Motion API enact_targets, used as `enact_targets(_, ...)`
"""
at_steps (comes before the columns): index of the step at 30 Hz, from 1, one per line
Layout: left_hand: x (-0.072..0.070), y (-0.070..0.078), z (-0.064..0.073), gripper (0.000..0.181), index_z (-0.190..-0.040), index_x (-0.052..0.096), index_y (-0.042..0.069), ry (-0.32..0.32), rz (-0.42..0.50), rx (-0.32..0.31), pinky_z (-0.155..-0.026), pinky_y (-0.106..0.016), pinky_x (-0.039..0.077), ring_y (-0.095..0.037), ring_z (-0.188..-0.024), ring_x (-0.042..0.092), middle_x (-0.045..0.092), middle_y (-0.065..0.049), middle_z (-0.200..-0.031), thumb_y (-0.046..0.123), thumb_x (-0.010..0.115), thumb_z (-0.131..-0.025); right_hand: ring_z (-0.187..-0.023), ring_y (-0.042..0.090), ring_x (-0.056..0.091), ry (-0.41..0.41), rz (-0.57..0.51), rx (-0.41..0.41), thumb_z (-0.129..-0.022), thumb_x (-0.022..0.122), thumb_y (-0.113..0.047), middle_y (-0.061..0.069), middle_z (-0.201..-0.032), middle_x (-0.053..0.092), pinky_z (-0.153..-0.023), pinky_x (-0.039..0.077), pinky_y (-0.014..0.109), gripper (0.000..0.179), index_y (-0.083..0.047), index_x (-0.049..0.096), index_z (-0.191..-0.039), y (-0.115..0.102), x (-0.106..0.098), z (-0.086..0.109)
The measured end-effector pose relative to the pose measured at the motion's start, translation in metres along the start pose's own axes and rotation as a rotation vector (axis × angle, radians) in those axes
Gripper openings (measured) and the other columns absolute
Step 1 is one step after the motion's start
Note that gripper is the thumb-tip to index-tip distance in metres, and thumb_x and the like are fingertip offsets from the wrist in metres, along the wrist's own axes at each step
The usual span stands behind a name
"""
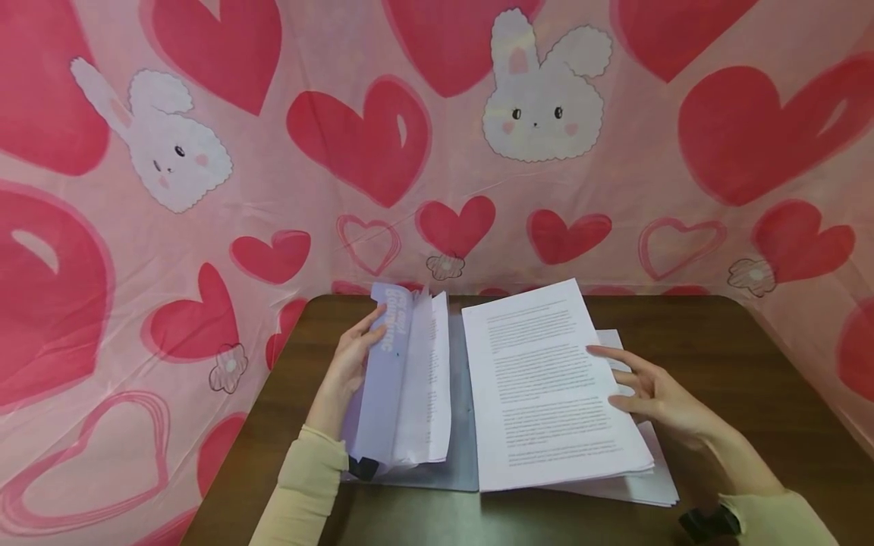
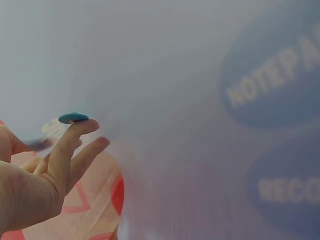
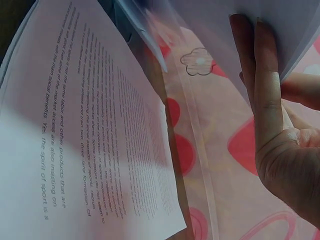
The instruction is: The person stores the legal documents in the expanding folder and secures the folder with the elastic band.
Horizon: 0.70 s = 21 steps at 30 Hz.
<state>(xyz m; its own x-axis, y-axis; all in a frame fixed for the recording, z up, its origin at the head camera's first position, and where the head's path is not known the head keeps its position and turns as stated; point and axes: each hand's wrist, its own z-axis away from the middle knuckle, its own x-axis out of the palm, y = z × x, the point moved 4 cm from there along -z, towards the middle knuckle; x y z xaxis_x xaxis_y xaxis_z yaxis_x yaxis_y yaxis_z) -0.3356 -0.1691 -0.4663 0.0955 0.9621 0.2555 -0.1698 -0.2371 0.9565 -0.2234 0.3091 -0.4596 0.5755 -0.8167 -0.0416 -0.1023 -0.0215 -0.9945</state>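
Note:
My left hand (image 1: 353,350) grips the raised purple cover of a plastic document folder (image 1: 384,379) by its left side, with white sheets leaning inside it. In the left wrist view, fingers (image 2: 65,155) lie by a round blue button (image 2: 74,118) on the translucent cover. My right hand (image 1: 655,390) pinches the right edge of a stack of printed sheets (image 1: 546,387), tilted up over the folder's right part. The right wrist view shows straight fingers (image 3: 267,75) under the lifted sheets, with more printed paper (image 3: 100,125) lying below.
A brown wooden table (image 1: 717,364) carries the folder. More white sheets (image 1: 655,462) lie beneath the lifted stack at the right. A pink cloth (image 1: 464,167) with hearts and rabbits hangs behind and beside the table. Dark bands (image 1: 710,523) circle the wrists.

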Motion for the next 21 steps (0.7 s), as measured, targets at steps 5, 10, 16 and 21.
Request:
enact_targets(5, 0.0, -0.002, -0.001, 0.057, -0.171, 0.04, 0.009, 0.01, -0.007, 0.008, -0.084, -0.017, 0.061, -0.001, -0.093, 0.073, 0.074, 0.016, -0.107, 0.007, 0.053, -0.115, -0.114, 0.016, 0.08, 0.035, 0.007, 0.03, -0.106, 0.056, 0.009, -0.014, -0.146, 0.072, -0.083, 0.07, 0.038, 0.075, -0.027, 0.039, -0.17, 0.001, 0.006, -0.003)
enact_targets(10, 0.0, -0.002, -0.001, 0.057, -0.17, 0.041, 0.009, 0.024, -0.035, 0.016, -0.087, -0.015, 0.058, 0.0, -0.098, 0.069, 0.067, 0.012, -0.123, 0.009, 0.054, -0.115, -0.114, 0.015, 0.079, 0.05, -0.033, 0.026, -0.106, 0.056, 0.01, -0.012, -0.145, 0.072, -0.084, 0.07, 0.037, 0.075, -0.029, 0.042, -0.168, 0.005, 0.011, -0.009)
enact_targets(16, 0.0, -0.003, -0.002, 0.056, -0.17, 0.04, 0.01, 0.035, -0.074, 0.004, -0.102, -0.017, 0.051, -0.001, -0.118, 0.059, 0.046, -0.004, -0.163, 0.009, 0.053, -0.115, -0.116, 0.014, 0.078, 0.041, -0.073, -0.004, -0.106, 0.055, 0.012, -0.01, -0.145, 0.072, -0.088, 0.069, 0.034, 0.075, -0.028, 0.042, -0.168, 0.01, 0.019, -0.015)
enact_targets(21, 0.002, -0.004, -0.004, 0.057, -0.169, 0.039, 0.006, 0.031, -0.077, 0.015, -0.134, -0.042, 0.027, -0.018, -0.15, 0.038, 0.031, -0.009, -0.179, 0.007, 0.053, -0.114, -0.115, 0.014, 0.078, 0.027, -0.092, -0.027, -0.106, 0.054, 0.014, -0.008, -0.145, 0.072, -0.088, 0.069, 0.034, 0.075, -0.026, 0.041, -0.169, 0.011, 0.022, -0.018)
